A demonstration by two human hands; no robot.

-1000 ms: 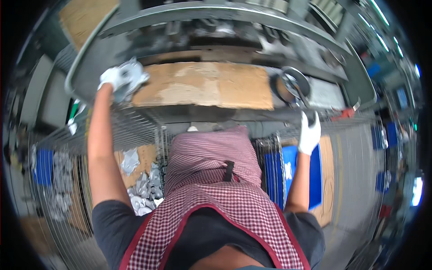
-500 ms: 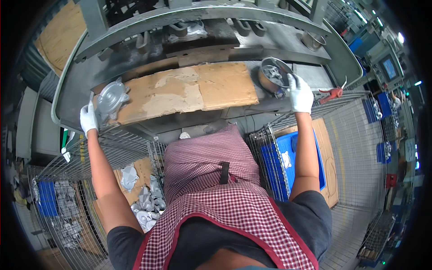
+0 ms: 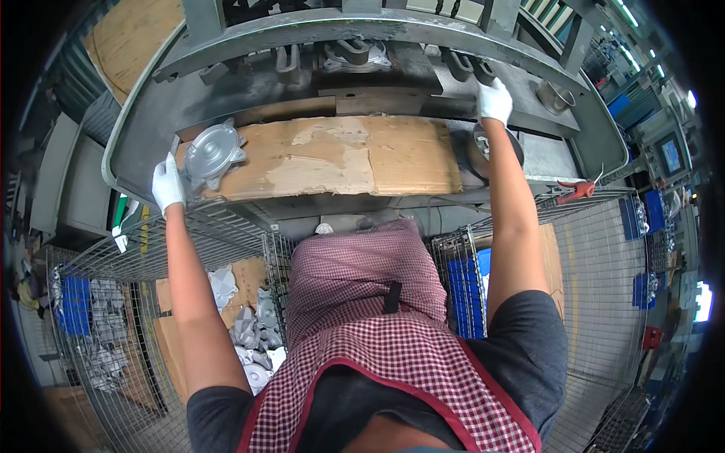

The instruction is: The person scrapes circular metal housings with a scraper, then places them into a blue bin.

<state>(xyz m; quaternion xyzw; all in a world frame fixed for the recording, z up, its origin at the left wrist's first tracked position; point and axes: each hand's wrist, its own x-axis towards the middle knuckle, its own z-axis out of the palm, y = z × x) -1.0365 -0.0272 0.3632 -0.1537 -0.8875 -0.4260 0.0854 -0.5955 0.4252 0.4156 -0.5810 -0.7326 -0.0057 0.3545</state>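
Both my hands wear white gloves. My left hand (image 3: 168,185) is at the left front edge of the grey machine bed (image 3: 143,136), with its fingers stretched upward and nothing seen in them. Just right of it a round silver metal casting (image 3: 215,149) with lugs lies on the end of a worn cardboard sheet (image 3: 332,155). My right hand (image 3: 495,102) reaches forward to the grey U-shaped metal brackets (image 3: 458,66) below the machine's crossbeam. Its fingers look curled; what they press or hold is hidden. My right forearm covers much of a round metal pot (image 3: 476,158).
Another casting (image 3: 370,57) sits under the crossbeam (image 3: 340,29). A metal cup (image 3: 555,97) stands at the far right, and a red-handled air gun (image 3: 580,189) hangs on the front edge. A wire cage holding castings (image 3: 253,328) is at my left; a blue bin (image 3: 467,298) is at my right.
My right hand has left the rim of the metal pot and moved forward to the brackets. My left hand stays beside the casting. The whole view has shifted slightly.
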